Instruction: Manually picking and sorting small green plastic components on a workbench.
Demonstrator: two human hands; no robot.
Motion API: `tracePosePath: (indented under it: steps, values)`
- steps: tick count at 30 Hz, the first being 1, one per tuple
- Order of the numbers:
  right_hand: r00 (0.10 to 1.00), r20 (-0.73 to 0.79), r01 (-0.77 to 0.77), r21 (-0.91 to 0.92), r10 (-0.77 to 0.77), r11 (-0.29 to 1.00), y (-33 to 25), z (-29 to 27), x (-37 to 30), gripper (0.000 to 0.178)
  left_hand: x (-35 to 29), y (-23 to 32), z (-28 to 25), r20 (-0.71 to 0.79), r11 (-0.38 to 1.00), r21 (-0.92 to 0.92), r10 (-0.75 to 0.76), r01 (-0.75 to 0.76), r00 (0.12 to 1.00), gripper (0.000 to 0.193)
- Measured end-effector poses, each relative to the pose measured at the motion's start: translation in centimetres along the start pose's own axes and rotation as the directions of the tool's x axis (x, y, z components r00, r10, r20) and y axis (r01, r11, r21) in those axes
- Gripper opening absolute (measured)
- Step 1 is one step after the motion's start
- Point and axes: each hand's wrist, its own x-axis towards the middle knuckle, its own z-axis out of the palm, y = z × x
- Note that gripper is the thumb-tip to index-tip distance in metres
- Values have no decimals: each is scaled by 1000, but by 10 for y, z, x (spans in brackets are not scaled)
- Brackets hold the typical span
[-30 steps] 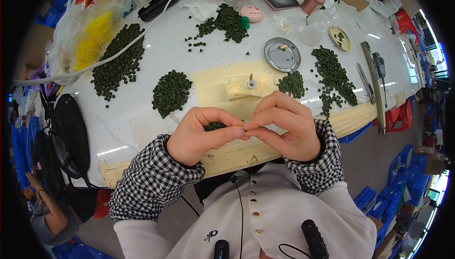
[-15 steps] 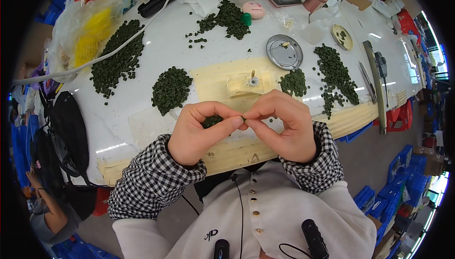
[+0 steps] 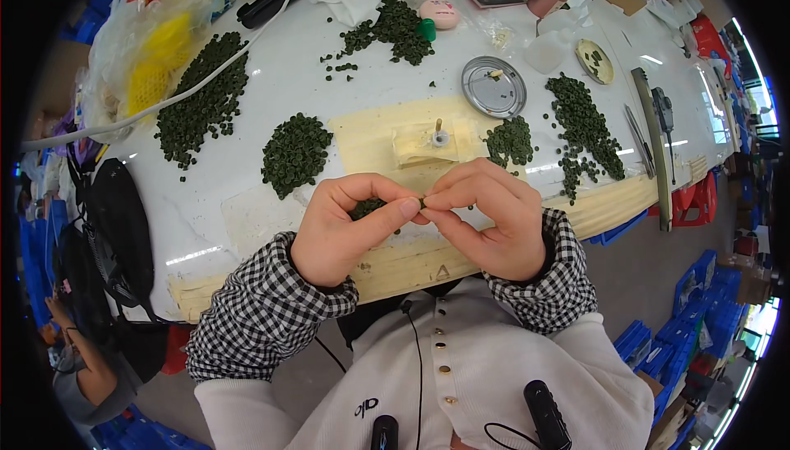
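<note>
A: How does the sm. piece (image 3: 423,202) look?
B: Dk. green, mostly hidden; exact shape I cannot tell.
A: Where is it?
B: Btwn. L hand (image 3: 339,223) and R hand (image 3: 498,218), both pinching it; green pile (image 3: 295,156) is near, on white table (image 3: 284,79).

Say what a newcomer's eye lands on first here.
Probably the left grip and right grip, meeting at a small green piece mid-picture, above the near side of the white table. Next, likely the heaps of similar dark green pieces, the longest one lying on the table's left under a white cord. Then the yellow bundle in clear plastic at upper left, the brightest colour around.
</note>
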Motion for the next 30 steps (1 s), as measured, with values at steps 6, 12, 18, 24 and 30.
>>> tracePosePath:
  steps: [6, 12, 18, 24, 30]
  values:
    - [1000, 10, -20, 35, 20, 999, -1, -1, 1, 18, 0, -1, 0, 7, 999, -50, -11, 11, 1000, 14]
    - [999, 19, -26, 57, 25, 998, -1, -3, 1, 18, 2, -2, -3, 67, 984, -151, -90, 99, 994, 13]
    - [1000, 17, -8, 23, 7, 1000, -2, -3, 2, 18, 2, -2, -3, 88, 976, -192, -89, 105, 992, 13]
    - [1000, 5, 2, -10, -2, 1000, -2, -2, 0, 18, 2, -4, -3, 87, 973, -212, -74, 91, 993, 13]
    - [998, 55, -28, 51, 25, 998, 0, -5, 1, 15, 1, -1, -3, 49, 992, -101, -65, 70, 997, 13]
